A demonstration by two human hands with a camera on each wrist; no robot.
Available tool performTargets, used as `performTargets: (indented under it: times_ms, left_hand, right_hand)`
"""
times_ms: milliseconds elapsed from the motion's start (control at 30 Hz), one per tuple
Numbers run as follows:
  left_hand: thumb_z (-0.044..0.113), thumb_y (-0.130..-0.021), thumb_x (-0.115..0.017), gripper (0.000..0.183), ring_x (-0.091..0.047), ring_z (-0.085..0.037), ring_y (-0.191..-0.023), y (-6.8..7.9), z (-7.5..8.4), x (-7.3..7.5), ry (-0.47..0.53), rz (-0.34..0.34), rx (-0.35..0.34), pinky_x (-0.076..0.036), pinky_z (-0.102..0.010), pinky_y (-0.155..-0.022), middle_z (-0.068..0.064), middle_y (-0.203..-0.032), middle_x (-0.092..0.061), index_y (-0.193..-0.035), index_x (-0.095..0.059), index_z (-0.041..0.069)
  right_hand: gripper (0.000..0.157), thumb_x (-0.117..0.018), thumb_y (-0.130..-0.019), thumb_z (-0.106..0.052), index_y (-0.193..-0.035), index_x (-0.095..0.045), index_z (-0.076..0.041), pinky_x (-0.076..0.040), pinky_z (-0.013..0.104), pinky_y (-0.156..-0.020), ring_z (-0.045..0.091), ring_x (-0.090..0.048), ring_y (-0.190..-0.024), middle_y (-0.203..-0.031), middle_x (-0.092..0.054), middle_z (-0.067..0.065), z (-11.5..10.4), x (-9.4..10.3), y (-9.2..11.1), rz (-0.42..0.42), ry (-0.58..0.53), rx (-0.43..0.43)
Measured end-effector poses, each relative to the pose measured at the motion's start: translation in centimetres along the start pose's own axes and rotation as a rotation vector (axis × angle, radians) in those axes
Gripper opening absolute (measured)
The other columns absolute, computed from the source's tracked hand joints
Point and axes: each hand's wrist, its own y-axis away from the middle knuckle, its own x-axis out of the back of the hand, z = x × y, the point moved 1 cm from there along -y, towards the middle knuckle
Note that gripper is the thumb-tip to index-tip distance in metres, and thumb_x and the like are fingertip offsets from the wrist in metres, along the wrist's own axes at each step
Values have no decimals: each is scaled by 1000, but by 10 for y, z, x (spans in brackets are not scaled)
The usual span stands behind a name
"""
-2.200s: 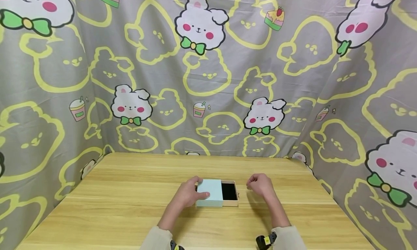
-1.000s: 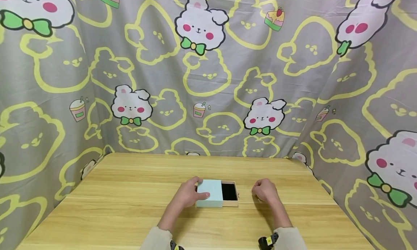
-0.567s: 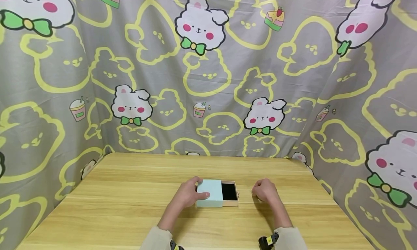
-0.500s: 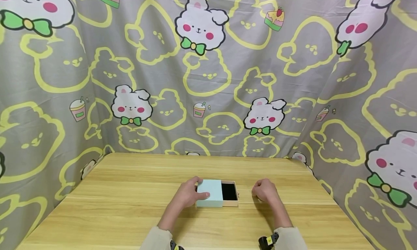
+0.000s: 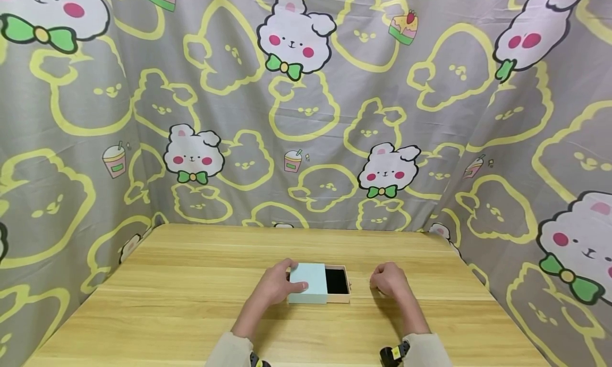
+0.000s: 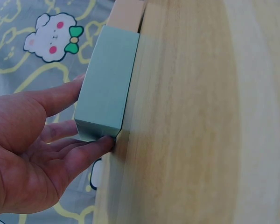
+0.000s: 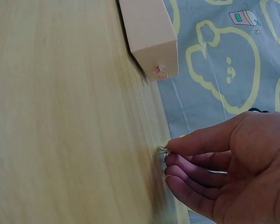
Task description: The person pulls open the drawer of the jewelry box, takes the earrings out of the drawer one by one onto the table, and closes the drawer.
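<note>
My left hand (image 5: pixel 274 284) grips the left end of a small light-blue box sleeve (image 5: pixel 308 278) lying on the table. Its thumb rests on top; in the left wrist view its other fingers reach around the end of the sleeve (image 6: pixel 105 79). A pinkish drawer (image 5: pixel 338 298) sticks partway out on the right, showing a black lining (image 5: pixel 337 281). A small ribbon pull (image 7: pixel 159 71) hangs on the drawer's end. Right of the box, apart from it, my right hand (image 5: pixel 389 279) pinches a tiny shiny metallic piece (image 7: pixel 164 150) between thumb and fingertips. Its kind is too small to tell.
The light wooden table (image 5: pixel 205 292) spreads around the box. A grey curtain (image 5: pixel 315 128) with yellow outlines and white cartoon animals hangs behind the table and on both sides. A dark wrist camera (image 5: pixel 392 355) sits by the right sleeve.
Since the earliest frame my right hand has moved a little to the right and nearer, away from the drawer. Over the last second both hands and the box have stayed in place.
</note>
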Motion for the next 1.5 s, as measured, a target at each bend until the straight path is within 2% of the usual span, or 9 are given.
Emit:
performTargets:
  times_ms: [133,400,667,833,1033,1300,1500]
  left_hand:
    - [36,-79,-78,62,-59,-26,-98,1,0,0,1,1,0,-48,-41,-75,-16,-118,-62,-127,-54,6]
    - [36,-79,-78,62,-59,-24,-95,1,0,0,-4,4,1,-48,-40,-73,-16,-117,-62,-127,-54,6]
    - [36,-79,-78,61,-59,-24,-94,1,1,1,-3,1,1,-48,-39,-72,-16,-117,-62,-127,-54,7]
    - [36,-79,-77,60,-59,-24,-94,1,1,1,-4,2,-6,-48,-40,-73,-16,-117,-62,-126,-54,7]
    - [36,-79,-77,61,-59,-25,-95,1,-1,1,-4,2,-7,-48,-39,-73,-15,-117,-62,-127,-54,6]
    - [37,-79,-78,61,-59,-25,-95,1,0,1,0,-1,7,-48,-40,-73,-16,-118,-61,-127,-54,7]
    - [37,-79,-77,62,-59,-25,-95,1,2,1,5,-4,7,-48,-41,-73,-17,-117,-62,-127,-54,7]
  right_hand:
    - [4,-65,-68,-3,-72,-66,-4,-42,30,-58,20,-53,-68,-70,-61,2,0,1,0,-1,-12,-10]
    - [6,-63,-72,-5,-74,-68,-3,-42,30,-55,19,-53,-62,-66,-62,5,-3,2,-1,1,-41,-28]
    - [9,-62,-84,-6,-88,-67,0,-49,34,-55,23,-60,-60,-75,-65,13,-10,0,0,-47,-183,-53]
    - [10,-62,-85,-8,-89,-67,0,-51,37,-57,25,-61,-63,-77,-64,14,-18,1,3,-32,-172,-28]
    - [8,-66,-82,-8,-86,-67,-1,-52,38,-58,24,-61,-64,-75,-62,8,-25,-4,4,-35,-152,22]
    - [6,-66,-82,-8,-85,-67,-3,-48,32,-55,23,-61,-63,-73,-63,10,-31,-17,3,-73,-128,35]
    - [9,-64,-84,-5,-89,-65,2,-52,34,-58,23,-62,-62,-76,-64,14,-36,-20,6,-112,-192,25]
